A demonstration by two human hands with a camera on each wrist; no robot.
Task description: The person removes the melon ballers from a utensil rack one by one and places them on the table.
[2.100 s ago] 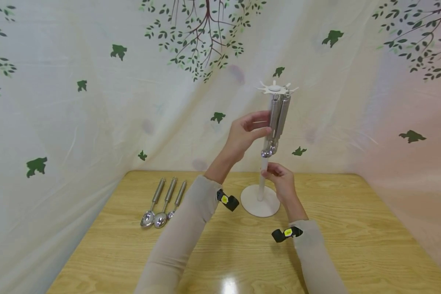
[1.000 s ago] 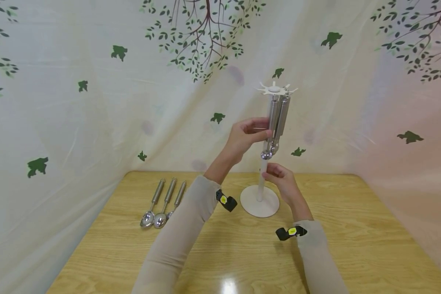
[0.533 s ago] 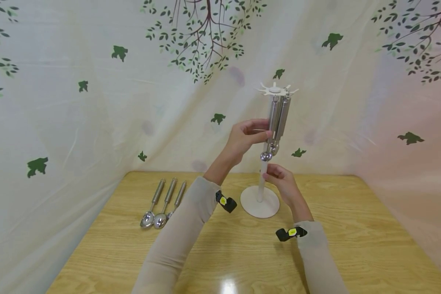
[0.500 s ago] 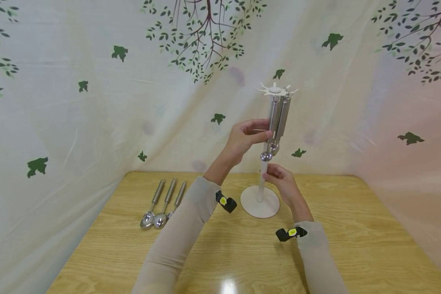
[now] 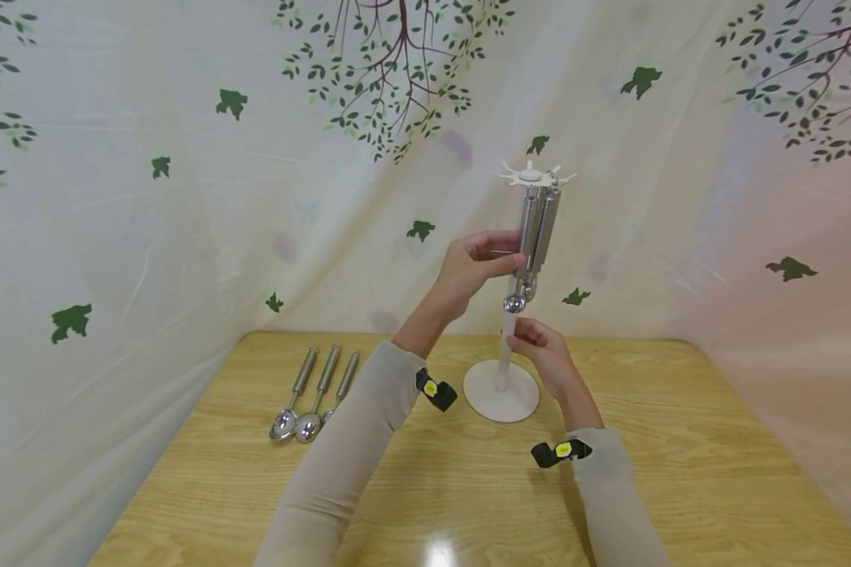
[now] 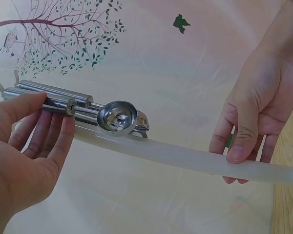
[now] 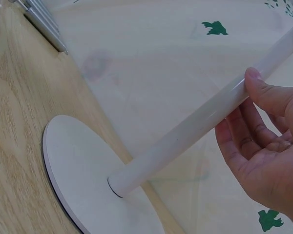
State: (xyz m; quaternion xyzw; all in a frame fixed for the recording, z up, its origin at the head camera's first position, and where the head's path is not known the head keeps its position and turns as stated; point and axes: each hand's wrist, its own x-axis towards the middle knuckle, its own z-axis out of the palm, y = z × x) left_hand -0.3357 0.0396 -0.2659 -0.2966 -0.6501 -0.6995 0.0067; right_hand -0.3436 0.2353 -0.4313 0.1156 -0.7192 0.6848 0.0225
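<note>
A white stand [image 5: 503,376] with a round base rises to a ring of hooks [image 5: 531,175]. Two steel scoops hang there side by side. My left hand [image 5: 464,272] pinches the handle of the nearer scoop [image 5: 528,224], thumb in front and fingers behind. Its small round bowl [image 6: 117,118] shows in the left wrist view, beside the pole. The other scoop [image 6: 58,91] hangs just behind it, its bowl partly hidden. Lower down, my right hand [image 5: 548,354] grips the pole [image 7: 185,131] between thumb and fingers, above the base [image 7: 88,170].
Three more steel scoops or spoons [image 5: 326,382] lie in a row on the left of the wooden table [image 5: 645,472]; my left sleeve partly covers the rightmost one. A pale cloth [image 5: 354,236] printed with leaves hangs behind the table.
Since the oldest frame, my left hand has slid slightly down the handle and the nearer scoop's bowl has shifted a little. My right wrist has moved slightly right. Over the last half second little differs.
</note>
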